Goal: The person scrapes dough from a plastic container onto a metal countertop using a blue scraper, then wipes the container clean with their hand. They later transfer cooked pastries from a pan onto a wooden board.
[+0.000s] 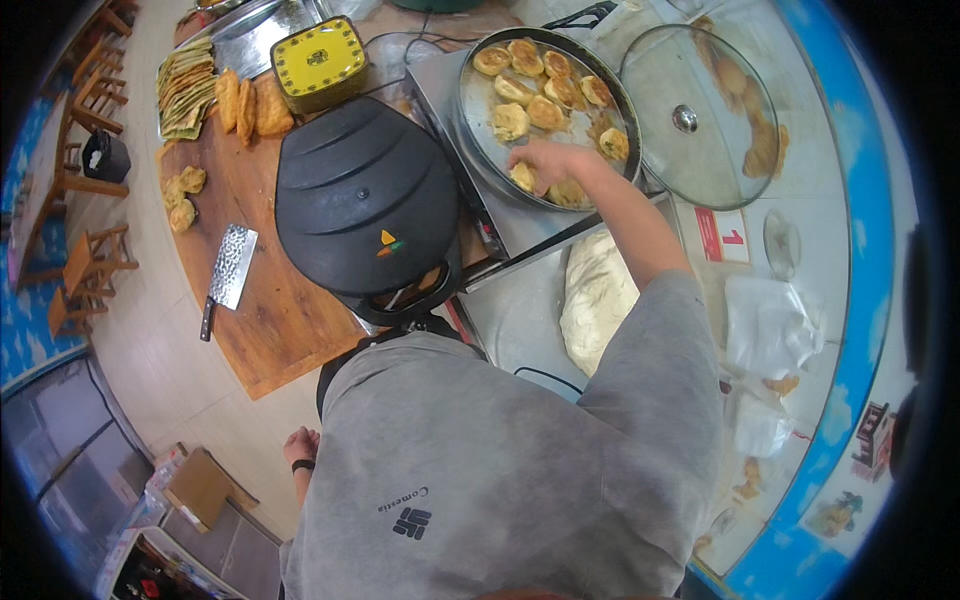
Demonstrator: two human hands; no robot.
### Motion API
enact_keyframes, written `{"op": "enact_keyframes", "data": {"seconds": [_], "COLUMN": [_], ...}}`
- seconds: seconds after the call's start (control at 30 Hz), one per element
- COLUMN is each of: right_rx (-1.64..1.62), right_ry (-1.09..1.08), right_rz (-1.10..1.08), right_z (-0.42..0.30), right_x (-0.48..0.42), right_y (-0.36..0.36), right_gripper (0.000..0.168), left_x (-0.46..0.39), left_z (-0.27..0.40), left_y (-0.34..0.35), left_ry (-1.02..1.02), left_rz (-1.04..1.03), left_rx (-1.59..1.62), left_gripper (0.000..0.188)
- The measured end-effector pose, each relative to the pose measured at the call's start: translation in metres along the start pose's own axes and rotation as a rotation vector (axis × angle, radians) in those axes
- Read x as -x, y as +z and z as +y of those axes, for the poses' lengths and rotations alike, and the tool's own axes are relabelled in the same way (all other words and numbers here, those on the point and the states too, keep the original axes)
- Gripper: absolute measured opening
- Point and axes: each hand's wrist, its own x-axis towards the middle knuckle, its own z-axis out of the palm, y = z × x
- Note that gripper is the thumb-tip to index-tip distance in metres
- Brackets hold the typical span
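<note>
My right hand reaches into a round, flat pan and has its fingers on a pale, lightly browned stuffed bun. Several more buns lie in the pan, many golden brown on top. One bun sits partly under my wrist against the near rim. Low at my left side, away from the worktop, my left hand is curled with a dark band at the wrist. Nothing shows in it.
A black electric griddle with its lid down stands beside the pan. A cleaver lies on the wooden board. A glass lid rests right of the pan. Dough lies near my right arm; flatbreads are stacked far left.
</note>
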Motion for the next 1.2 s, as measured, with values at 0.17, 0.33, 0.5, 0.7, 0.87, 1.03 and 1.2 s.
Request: {"op": "enact_keyframes", "data": {"seconds": [0.17,0.33,0.5,0.7,0.87,1.03,1.2], "right_rx": [0.021,0.018,-0.046,-0.088,-0.381,-0.851,-0.959], "right_ry": [-0.038,-0.070,-0.136,-0.132,-0.088,-0.029,-0.233], "right_rz": [0.046,0.100,0.102,0.099,0.378,0.553,0.333], "right_z": [0.011,0.016,0.022,0.023,0.018,-0.054,-0.232], "right_x": [-0.007,-0.004,-0.002,0.007,0.023,0.007,-0.090], "right_y": [0.008,0.016,0.020,0.015,-0.016,-0.046,-0.088], "right_gripper": [0.077,0.078,0.068,0.059,0.049,0.057,0.049], "left_x": [0.004,-0.003,-0.005,-0.001,-0.016,-0.037,-0.034], "left_z": [-0.007,-0.019,-0.012,0.008,-0.008,-0.022,-0.036], "left_y": [0.001,-0.009,-0.011,0.004,-0.001,-0.017,-0.026], "left_ry": [0.001,0.042,0.048,0.017,-0.012,-0.057,-0.117], "left_rz": [0.045,0.060,0.029,0.035,-0.023,-0.033,-0.005], "left_rx": [-0.007,-0.086,-0.149,-0.074,-0.002,0.037,0.174], "left_gripper": [0.016,0.015,0.016,0.017,0.017,0.018,0.016]}}
